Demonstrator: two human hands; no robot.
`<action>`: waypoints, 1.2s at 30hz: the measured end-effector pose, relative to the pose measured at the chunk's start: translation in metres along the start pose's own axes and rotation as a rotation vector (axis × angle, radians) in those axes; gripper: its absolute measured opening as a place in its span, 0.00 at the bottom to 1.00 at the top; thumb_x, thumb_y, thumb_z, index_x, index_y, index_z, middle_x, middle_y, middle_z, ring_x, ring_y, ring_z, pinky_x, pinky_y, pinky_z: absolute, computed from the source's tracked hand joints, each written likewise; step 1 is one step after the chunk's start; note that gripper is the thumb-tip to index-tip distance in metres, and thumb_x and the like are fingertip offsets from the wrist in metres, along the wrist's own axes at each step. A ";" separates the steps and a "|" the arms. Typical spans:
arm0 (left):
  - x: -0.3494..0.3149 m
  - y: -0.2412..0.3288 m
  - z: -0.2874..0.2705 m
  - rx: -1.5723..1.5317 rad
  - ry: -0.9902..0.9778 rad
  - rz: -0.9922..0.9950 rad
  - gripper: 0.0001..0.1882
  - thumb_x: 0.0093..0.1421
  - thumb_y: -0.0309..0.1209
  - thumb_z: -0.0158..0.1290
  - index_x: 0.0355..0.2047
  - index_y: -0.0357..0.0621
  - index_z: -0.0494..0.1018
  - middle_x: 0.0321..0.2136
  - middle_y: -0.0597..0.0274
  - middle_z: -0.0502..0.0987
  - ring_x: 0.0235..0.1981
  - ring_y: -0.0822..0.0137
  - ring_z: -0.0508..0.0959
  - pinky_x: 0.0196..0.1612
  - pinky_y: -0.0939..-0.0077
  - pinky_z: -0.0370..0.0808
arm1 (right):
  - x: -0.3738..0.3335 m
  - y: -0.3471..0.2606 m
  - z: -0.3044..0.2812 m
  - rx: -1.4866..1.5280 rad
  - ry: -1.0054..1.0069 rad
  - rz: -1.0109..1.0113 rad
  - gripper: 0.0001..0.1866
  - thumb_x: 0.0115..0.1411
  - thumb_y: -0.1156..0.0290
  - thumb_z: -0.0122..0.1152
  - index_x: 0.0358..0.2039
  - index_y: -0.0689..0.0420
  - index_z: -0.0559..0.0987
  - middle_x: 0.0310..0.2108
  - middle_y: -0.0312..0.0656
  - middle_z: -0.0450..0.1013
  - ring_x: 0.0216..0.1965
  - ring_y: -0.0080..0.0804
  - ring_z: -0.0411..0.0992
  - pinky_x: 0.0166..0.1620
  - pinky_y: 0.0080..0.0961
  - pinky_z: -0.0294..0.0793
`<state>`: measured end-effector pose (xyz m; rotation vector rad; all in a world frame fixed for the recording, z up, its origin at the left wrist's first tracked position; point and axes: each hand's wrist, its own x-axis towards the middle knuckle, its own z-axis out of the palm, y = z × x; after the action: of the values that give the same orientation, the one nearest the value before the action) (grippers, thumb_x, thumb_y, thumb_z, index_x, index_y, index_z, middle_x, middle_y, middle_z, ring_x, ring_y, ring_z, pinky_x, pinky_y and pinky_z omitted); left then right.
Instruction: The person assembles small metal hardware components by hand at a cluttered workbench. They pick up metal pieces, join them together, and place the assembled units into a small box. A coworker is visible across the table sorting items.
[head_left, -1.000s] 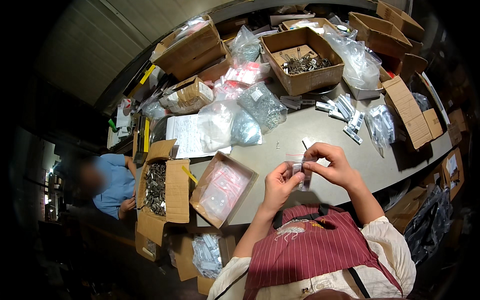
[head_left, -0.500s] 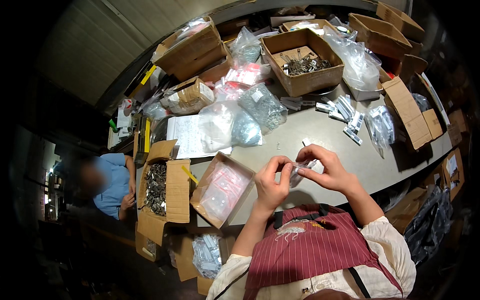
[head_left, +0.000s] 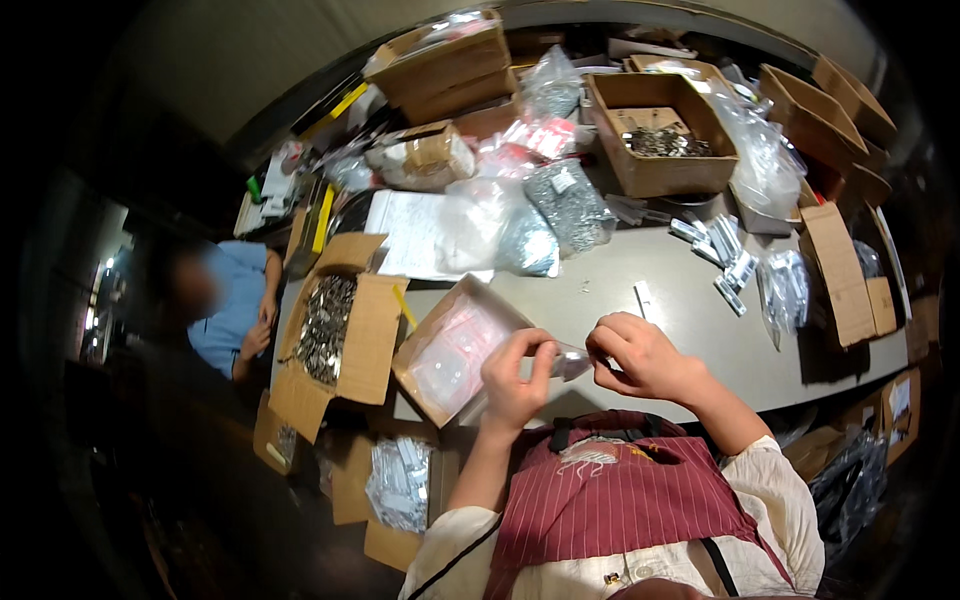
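Observation:
Close to the table's near edge, a small clear plastic bag [head_left: 571, 363] hangs between my hands. My left hand [head_left: 515, 378] pinches its left side between thumb and fingertips. My right hand [head_left: 642, 358] is closed at the bag's other end; what its curled fingers grip is hidden. Just beyond the right hand lies a small white and grey metal piece [head_left: 642, 298]. To the left, an open carton [head_left: 405, 362] holds flat clear bags with red edging [head_left: 455, 345].
A carton of small dark metal parts [head_left: 325, 325] stands left. Paper sheets [head_left: 402, 228] and bagged parts [head_left: 570, 205] lie farther back. Grey-white metal pieces [head_left: 722, 245] are scattered at right, near a filled clear bag [head_left: 783, 290]. A person in blue [head_left: 232, 300] is at far left.
My hands have drawn apart, stretching the bag between them. The small metal piece beyond my right hand shows more fully. The whole view has shifted.

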<state>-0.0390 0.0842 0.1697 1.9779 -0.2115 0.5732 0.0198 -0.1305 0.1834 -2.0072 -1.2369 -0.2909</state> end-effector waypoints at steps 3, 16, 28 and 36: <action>-0.024 -0.012 -0.036 0.024 0.069 -0.125 0.03 0.64 0.22 0.58 0.36 0.34 0.79 0.30 0.53 0.82 0.31 0.60 0.84 0.37 0.70 0.80 | 0.011 0.001 0.025 0.056 -0.142 -0.062 0.12 0.56 0.70 0.67 0.34 0.59 0.71 0.29 0.46 0.69 0.31 0.50 0.72 0.36 0.43 0.74; -0.198 -0.075 -0.184 0.752 0.716 -0.436 0.05 0.69 0.26 0.56 0.39 0.35 0.77 0.32 0.57 0.82 0.32 0.68 0.82 0.37 0.73 0.79 | 0.091 0.074 0.224 -0.010 -0.281 0.089 0.18 0.57 0.63 0.70 0.40 0.61 0.75 0.38 0.54 0.74 0.41 0.56 0.75 0.46 0.48 0.75; -0.138 -0.084 -0.136 0.423 0.562 -0.429 0.08 0.67 0.25 0.57 0.45 0.37 0.77 0.40 0.50 0.83 0.40 0.54 0.84 0.46 0.64 0.80 | 0.111 0.067 0.213 0.324 -0.225 0.164 0.09 0.55 0.78 0.64 0.38 0.58 0.81 0.37 0.47 0.75 0.39 0.52 0.76 0.42 0.42 0.76; -0.026 -0.067 -0.060 0.472 0.007 -0.006 0.08 0.61 0.24 0.59 0.41 0.39 0.81 0.36 0.54 0.83 0.38 0.49 0.82 0.43 0.57 0.79 | 0.071 0.029 0.110 0.330 -0.082 0.051 0.12 0.59 0.79 0.65 0.44 0.61 0.77 0.44 0.51 0.71 0.44 0.53 0.73 0.48 0.41 0.74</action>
<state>-0.0538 0.1653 0.1251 2.4292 -0.0675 0.6699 0.0599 -0.0132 0.1315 -1.7755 -1.1946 0.0216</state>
